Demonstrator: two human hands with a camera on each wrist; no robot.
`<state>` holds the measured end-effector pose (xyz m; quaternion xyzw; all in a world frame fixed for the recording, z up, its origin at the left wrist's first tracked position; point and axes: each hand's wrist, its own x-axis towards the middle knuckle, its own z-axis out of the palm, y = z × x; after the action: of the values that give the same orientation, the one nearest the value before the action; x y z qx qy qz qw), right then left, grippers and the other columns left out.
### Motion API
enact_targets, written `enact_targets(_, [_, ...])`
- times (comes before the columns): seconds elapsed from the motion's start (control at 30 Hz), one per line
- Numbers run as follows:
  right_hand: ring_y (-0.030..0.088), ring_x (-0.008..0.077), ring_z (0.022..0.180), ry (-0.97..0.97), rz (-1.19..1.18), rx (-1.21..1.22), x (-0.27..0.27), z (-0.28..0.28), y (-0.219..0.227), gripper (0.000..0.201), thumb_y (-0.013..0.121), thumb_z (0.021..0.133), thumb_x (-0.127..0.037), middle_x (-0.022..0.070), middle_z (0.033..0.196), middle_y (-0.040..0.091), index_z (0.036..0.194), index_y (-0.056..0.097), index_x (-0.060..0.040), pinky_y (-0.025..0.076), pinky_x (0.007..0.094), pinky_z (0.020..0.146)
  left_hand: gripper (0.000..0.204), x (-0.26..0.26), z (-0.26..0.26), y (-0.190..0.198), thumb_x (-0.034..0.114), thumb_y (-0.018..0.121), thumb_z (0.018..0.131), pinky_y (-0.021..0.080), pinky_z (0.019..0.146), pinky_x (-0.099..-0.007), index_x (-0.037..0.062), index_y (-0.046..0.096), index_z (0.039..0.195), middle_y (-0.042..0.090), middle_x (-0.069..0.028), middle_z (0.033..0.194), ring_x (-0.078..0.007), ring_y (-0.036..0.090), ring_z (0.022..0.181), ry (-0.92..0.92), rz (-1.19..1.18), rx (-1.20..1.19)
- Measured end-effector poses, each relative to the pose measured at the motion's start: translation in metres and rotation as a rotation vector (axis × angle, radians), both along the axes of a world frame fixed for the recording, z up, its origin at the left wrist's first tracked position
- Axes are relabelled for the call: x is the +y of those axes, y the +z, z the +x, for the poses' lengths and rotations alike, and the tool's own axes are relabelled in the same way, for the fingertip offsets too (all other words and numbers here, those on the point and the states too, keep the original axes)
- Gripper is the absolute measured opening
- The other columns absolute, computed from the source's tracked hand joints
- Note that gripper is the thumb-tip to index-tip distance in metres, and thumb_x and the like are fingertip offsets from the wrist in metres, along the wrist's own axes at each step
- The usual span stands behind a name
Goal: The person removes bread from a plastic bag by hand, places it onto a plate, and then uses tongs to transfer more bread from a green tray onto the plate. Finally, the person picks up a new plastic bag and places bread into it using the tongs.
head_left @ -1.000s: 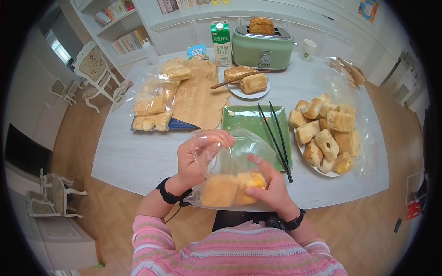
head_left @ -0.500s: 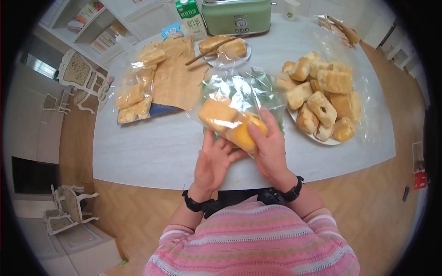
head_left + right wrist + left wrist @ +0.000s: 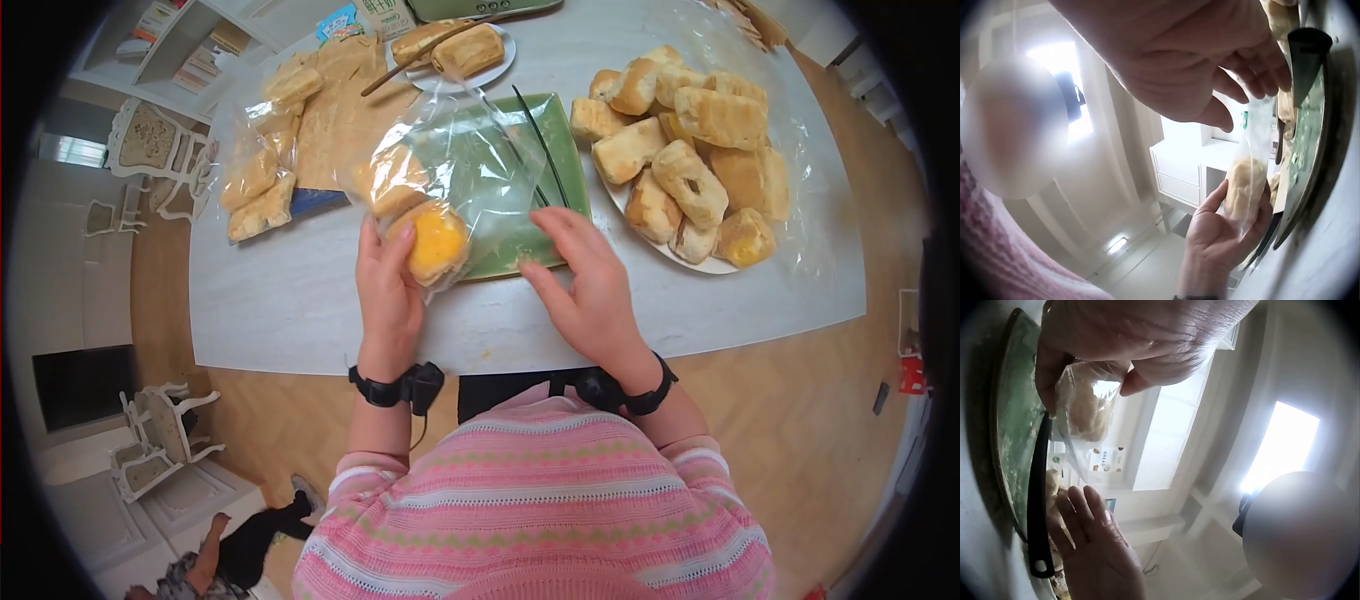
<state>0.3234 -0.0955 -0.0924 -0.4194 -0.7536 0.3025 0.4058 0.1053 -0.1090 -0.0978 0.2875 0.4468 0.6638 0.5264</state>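
Note:
My left hand [image 3: 388, 295] grips the lower left of a clear plastic bag [image 3: 492, 200], fingers and thumb around the bread inside. Within the bag are a bread roll with a yellow top [image 3: 437, 240] and a pale roll [image 3: 393, 180] behind it. The bag's loose part spreads rightward over a green rectangular plate [image 3: 558, 120]. Near that plate's front right corner is my right hand [image 3: 592, 290], its fingers extended and slightly bent, holding nothing. A slim black utensil with two long arms [image 3: 543, 145] lies across the plate, partly seen through the bag.
A white plate [image 3: 640, 228] piled with bread pieces stands at right. On the left are bagged bread [image 3: 262, 205] and brown paper [image 3: 335, 130]. A small plate [image 3: 500, 68] holds two loaves and a wooden utensil [image 3: 410, 65]. Another person [image 3: 235, 555] is at lower left.
The bagged bread has moved from my right hand's grip to my left hand and shifted left. My right hand has let go and opened. The head view has tilted down, and another person has appeared.

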Motion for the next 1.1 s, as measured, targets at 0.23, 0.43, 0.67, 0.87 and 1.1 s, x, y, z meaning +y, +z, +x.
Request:
enact_targets(0.23, [0.06, 0.0318, 0.095, -0.179, 0.187, -0.416, 0.021, 0.005, -0.011, 0.054, 0.074, 0.074, -0.012, 0.0168, 0.102, 0.061, 0.121, 0.054, 0.0042, 0.05, 0.0417, 0.079, 0.062, 0.014, -0.019, -0.006, 0.004, 0.062, 0.09, 0.051, 0.088, -0.0304, -0.0042, 0.03, 0.143, 0.059, -0.0192, 0.12, -0.0203, 0.06, 0.106, 0.056, -0.07, 0.284])
enact_targets(0.43, [0.063, 0.0312, 0.082, -0.118, 0.076, -0.506, 0.037, -0.004, -0.019, 0.053, 0.068, 0.077, -0.007, 0.0156, 0.089, 0.063, 0.125, 0.05, 0.0047, 0.052, 0.0398, 0.062, 0.059, 0.023, -0.024, -0.01, 0.009, 0.063, 0.091, 0.051, 0.082, -0.0256, -0.0036, 0.036, 0.142, 0.063, -0.0117, 0.109, -0.0137, 0.062, 0.096, 0.048, -0.122, 0.485])
enact_targets(0.67, [0.063, 0.0357, 0.084, -0.137, 0.019, -0.344, 0.039, 0.013, -0.015, 0.047, 0.061, 0.083, -0.005, 0.0198, 0.092, 0.061, 0.126, 0.048, 0.0078, 0.051, 0.044, 0.066, 0.054, 0.031, -0.027, -0.008, 0.009, 0.062, 0.093, 0.051, 0.078, -0.0234, -0.0073, 0.037, 0.139, 0.064, -0.014, 0.109, -0.0129, 0.062, 0.09, 0.082, -0.149, 0.565])
enact_targets(0.87, [0.061, 0.0366, 0.088, -0.044, -0.299, -0.022, 0.031, 0.024, -0.019, 0.046, 0.06, 0.086, -0.006, 0.0205, 0.099, 0.06, 0.129, 0.048, 0.0057, 0.049, 0.0405, 0.076, 0.035, 0.042, -0.028, -0.008, 0.015, 0.062, 0.094, 0.048, 0.069, -0.0207, -0.0043, 0.059, 0.123, 0.065, -0.0043, 0.097, -0.0053, 0.057, 0.079, 0.149, -0.158, 0.844])
enact_targets(1.1, [0.062, 0.0296, 0.088, -0.032, -0.412, 0.085, 0.027, 0.029, -0.021, 0.045, 0.057, 0.087, -0.005, 0.0192, 0.102, 0.062, 0.131, 0.048, 0.0038, 0.048, 0.0362, 0.078, 0.02, 0.049, -0.025, 0.002, 0.012, 0.06, 0.094, 0.046, 0.059, -0.0252, 0.0014, 0.069, 0.108, 0.068, -0.0081, 0.093, -0.0112, 0.057, 0.062, 0.21, 0.088, 1.325])
